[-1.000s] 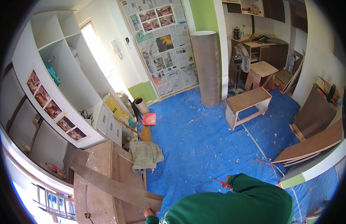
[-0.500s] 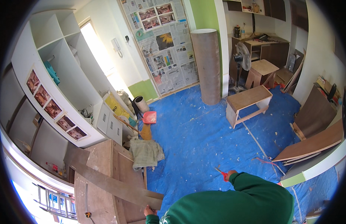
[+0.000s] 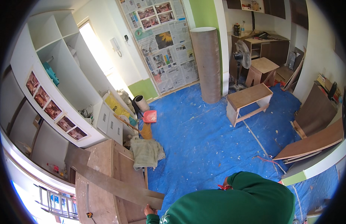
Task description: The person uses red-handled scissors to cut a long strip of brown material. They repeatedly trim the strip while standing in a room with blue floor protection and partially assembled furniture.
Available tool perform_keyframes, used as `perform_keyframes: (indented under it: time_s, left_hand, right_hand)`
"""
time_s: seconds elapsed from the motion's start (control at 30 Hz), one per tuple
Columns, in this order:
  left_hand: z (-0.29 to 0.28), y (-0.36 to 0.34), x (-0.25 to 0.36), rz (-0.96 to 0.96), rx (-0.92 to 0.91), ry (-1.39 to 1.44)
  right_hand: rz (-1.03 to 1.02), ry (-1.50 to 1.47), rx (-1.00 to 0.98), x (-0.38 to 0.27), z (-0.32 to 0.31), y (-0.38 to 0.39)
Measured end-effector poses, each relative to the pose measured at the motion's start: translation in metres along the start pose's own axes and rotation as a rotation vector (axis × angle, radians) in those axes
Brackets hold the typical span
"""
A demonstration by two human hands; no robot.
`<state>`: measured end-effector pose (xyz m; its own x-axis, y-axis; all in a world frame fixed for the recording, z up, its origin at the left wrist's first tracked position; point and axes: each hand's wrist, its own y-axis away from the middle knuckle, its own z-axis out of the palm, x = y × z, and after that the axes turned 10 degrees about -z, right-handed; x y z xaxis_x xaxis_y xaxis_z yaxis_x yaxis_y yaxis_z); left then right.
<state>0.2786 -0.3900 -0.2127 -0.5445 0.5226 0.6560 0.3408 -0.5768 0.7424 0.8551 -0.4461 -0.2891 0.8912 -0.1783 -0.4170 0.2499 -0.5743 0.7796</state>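
Partly hidden R hand (image 3: pixel 226 182), red tool (image 3: pixel 222 187) unclr.

The left of two wide fisheye cameras on the person's head peers forward and steeply down over a green long-sleeved top (image 3: pixel 232 203), which fills the lower edge at closest range. The bare left hand (image 3: pixel 149 210) and right hand (image 3: pixel 226 183) sit low in view. Past them spreads the wrinkled blue plastic floor sheet (image 3: pixel 191 145), up to a tall newspaper-covered panel (image 3: pixel 165 56) far off at the top. A white open-shelved cabinet (image 3: pixel 74 91) bows along the left rim.
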Motion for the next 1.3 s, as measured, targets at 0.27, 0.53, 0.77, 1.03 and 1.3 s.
perform_keyframes:
  time_s: [0.27,0.53,0.77,1.03,1.3]
  left_hand:
    - [-0.003,0.003,0.004,-0.039,0.011,0.004]
    - [-0.003,0.002,0.004,-0.057,0.025,-0.015]
    - [0.003,0.011,0.008,-0.102,-0.014,0.019]
    - [0.008,0.023,0.010,-0.130,-0.010,0.059]
    - [0.002,0.028,0.007,-0.106,-0.039,0.032]
  right_hand:
    - [-0.031,-0.045,-0.009,-0.015,0.007,-0.005]
    - [-0.033,-0.057,-0.019,-0.021,0.006,0.003]
    - [-0.041,-0.060,-0.011,-0.026,0.005,0.002]
    - [-0.059,-0.065,-0.006,-0.029,0.011,-0.003]
    - [-0.065,-0.057,-0.014,-0.030,0.013,-0.002]
